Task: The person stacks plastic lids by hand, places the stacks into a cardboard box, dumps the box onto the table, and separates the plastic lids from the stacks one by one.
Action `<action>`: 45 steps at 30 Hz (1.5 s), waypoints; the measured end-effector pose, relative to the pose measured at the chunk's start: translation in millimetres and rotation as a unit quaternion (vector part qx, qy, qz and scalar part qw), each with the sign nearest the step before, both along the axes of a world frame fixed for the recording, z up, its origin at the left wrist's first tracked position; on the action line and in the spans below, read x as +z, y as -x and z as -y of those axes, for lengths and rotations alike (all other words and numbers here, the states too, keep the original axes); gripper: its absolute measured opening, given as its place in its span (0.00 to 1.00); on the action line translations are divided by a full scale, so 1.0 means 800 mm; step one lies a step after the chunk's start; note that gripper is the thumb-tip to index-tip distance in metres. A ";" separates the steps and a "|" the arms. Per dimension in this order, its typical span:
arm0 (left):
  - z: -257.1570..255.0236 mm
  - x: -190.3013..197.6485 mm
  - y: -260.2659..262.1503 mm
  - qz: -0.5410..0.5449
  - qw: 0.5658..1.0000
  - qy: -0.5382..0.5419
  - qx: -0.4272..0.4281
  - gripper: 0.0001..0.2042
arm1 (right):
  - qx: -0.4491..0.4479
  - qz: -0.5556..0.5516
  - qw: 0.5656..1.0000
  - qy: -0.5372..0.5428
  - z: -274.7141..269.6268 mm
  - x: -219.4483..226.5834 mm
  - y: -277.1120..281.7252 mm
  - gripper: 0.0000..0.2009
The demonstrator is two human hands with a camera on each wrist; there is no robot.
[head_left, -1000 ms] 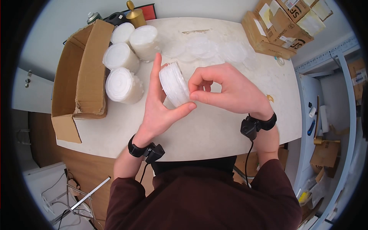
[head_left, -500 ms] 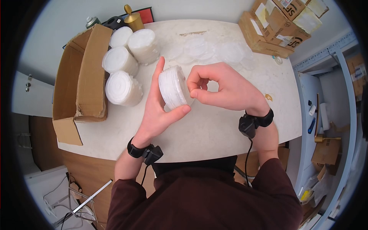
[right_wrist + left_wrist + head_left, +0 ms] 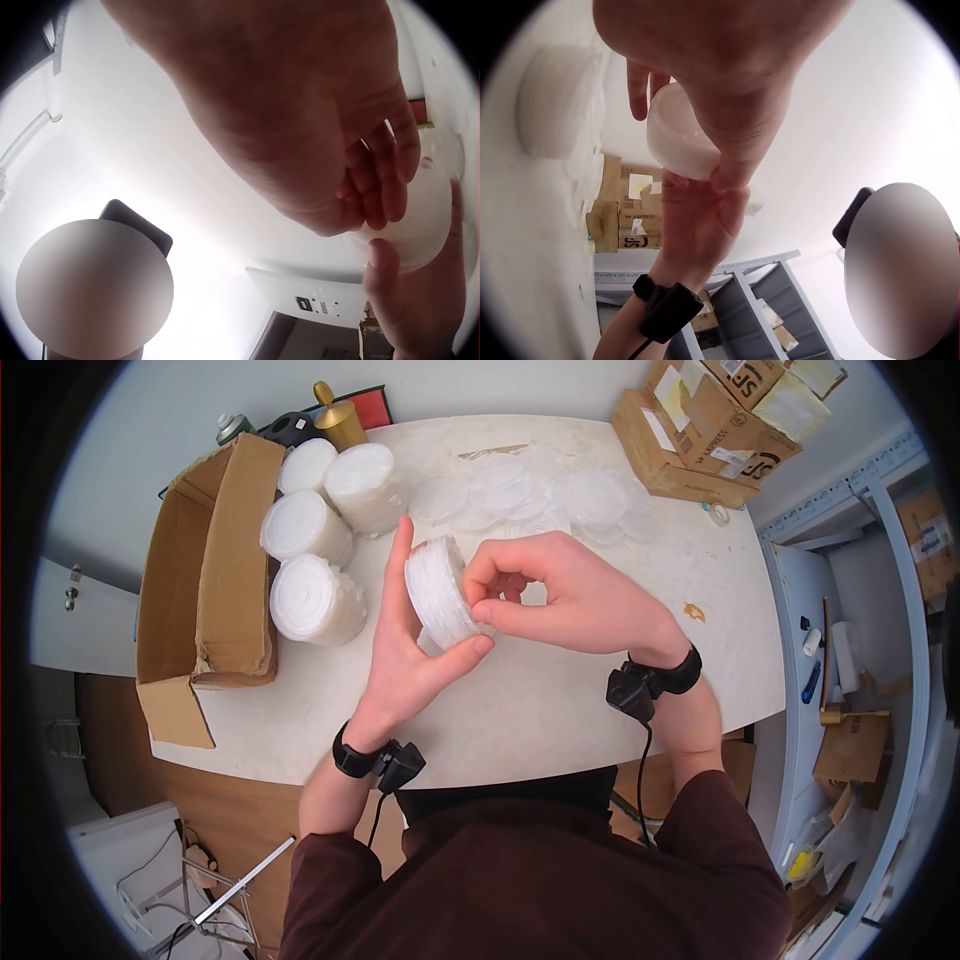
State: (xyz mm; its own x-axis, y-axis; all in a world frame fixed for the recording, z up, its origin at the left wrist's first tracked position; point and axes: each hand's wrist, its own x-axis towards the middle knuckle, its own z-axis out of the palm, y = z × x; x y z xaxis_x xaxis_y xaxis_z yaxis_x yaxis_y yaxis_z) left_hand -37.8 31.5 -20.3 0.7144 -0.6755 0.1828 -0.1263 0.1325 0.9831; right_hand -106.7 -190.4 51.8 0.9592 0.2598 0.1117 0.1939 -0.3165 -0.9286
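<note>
My left hand (image 3: 405, 665) holds a short stack of round, translucent white plastic lids (image 3: 436, 592), tilted on its side above the table. The left thumb lies along the stack's near edge, and the other fingers are behind it. My right hand (image 3: 570, 600) is at the stack's right face, thumb and forefinger pinching at the rim of the outermost lid (image 3: 424, 217). Both hands meet at the stack (image 3: 676, 139) in the left wrist view. Several taller stacks of the same lids (image 3: 318, 600) stand to the left.
A long open cardboard box (image 3: 235, 560) sits along the table's left side. Loose lids (image 3: 510, 495) lie spread at the back of the white table (image 3: 560, 710). Parcel boxes (image 3: 700, 445) are piled at the back right, near a tape roll (image 3: 716, 513). Shelving (image 3: 860, 590) stands to the right.
The held stack has turned slightly between the hands, and both hands appear a little further left. My right thumb and forefinger stay at its rim throughout. The stacks on the table have not moved.
</note>
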 end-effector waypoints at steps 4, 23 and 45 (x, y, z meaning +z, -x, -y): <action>0.002 -0.008 0.003 0.031 0.998 -0.022 0.040 0.63 | -0.032 0.015 0.999 0.039 -0.007 0.000 0.003 0.07; 0.001 -0.003 -0.011 -0.069 0.994 0.059 0.062 0.63 | -0.106 -0.020 0.994 -0.014 0.084 -0.002 0.000 0.04; 0.003 -0.016 0.000 0.057 0.996 -0.039 0.059 0.66 | 0.001 -0.013 0.998 0.065 0.018 0.013 0.002 0.08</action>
